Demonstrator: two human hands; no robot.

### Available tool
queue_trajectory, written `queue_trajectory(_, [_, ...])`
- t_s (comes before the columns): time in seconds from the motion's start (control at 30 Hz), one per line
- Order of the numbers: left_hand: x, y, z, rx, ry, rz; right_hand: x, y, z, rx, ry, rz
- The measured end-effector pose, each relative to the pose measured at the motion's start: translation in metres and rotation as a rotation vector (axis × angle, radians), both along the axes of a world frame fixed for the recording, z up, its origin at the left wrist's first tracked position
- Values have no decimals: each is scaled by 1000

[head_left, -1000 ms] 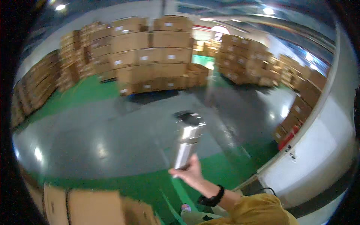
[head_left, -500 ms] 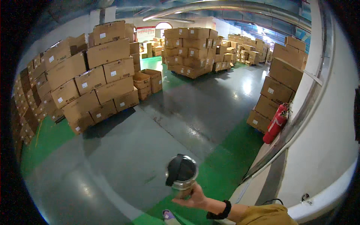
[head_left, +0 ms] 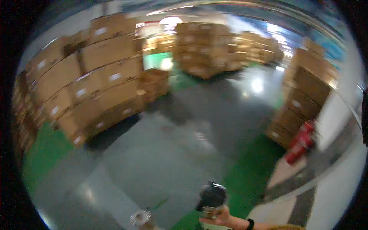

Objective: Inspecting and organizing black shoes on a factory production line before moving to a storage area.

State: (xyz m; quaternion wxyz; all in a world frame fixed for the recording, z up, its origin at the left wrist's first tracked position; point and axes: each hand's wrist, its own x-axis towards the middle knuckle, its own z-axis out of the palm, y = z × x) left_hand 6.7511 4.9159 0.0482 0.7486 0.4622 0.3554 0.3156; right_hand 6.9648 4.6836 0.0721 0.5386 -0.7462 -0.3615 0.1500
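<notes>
My right hand (head_left: 221,220) is at the lower edge, fingers wrapped around a metal flask (head_left: 211,199) with a dark lid; the lid end faces the camera. A black band sits on that wrist and a yellow sleeve shows behind it. My left hand is not in view. A small round silvery thing (head_left: 140,217) shows at the bottom edge, left of the flask; the picture is too blurred to tell what it is.
The glossy grey floor (head_left: 165,153) has green lanes (head_left: 249,172). Stacks of cardboard boxes stand at left (head_left: 96,84), at the back (head_left: 207,50) and at right (head_left: 303,99). Red fire extinguishers (head_left: 301,143) stand by the white wall at right.
The view has swung round and the picture is now blurred. The flask has dropped lower in the picture and tipped from upright until its lid faces the camera; my right hand still holds it.
</notes>
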Motion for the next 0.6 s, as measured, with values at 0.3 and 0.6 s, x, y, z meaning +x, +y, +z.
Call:
queue_trajectory(0.3, [286,-4,-28,99,140,144,214,58,-10,-28,77,370])
queue_trajectory(0.6, [499,21,-66,530,814,-45,393,109,-23,33,128,751])
